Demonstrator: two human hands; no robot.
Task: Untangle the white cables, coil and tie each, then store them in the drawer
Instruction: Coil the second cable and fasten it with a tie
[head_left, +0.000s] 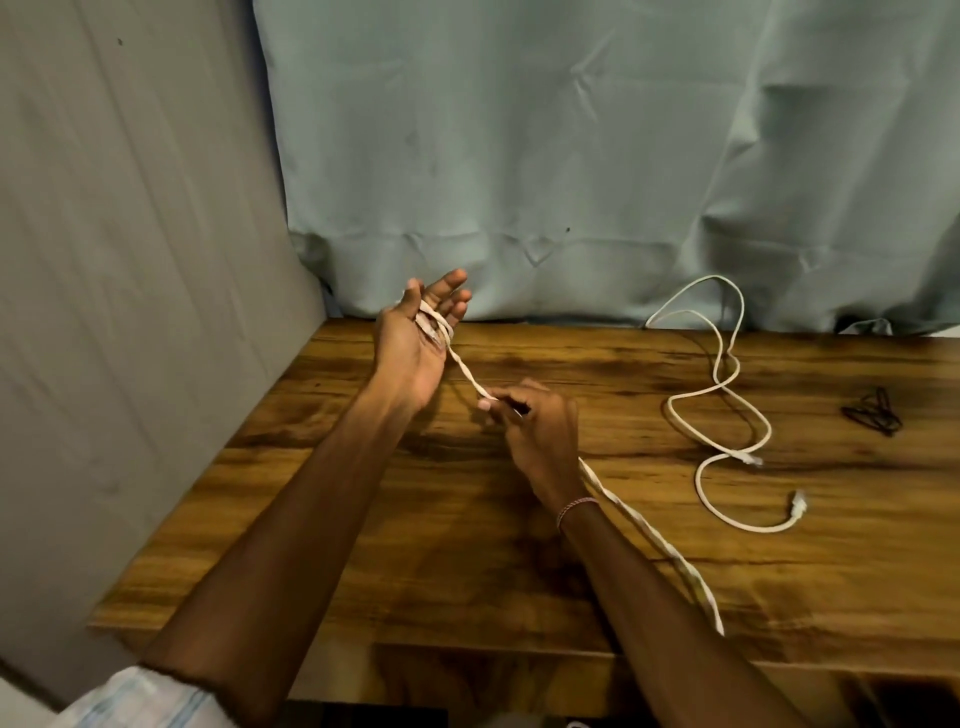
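My left hand (415, 345) is raised above the wooden table (322, 525), palm up, fingers straight, with a white cable (647, 535) looped a few turns around its palm and fingers. From there the cable runs down to my right hand (535, 428), which pinches it between thumb and fingers. Past my right wrist it trails along the table and drops over the front edge. A second white cable (719, 384) lies loose in curves on the right of the table, both plug ends showing.
A small pile of dark ties (875, 413) lies at the far right of the table. A pale blue curtain (571, 156) hangs behind the table and a grey wall (130, 260) closes the left side.
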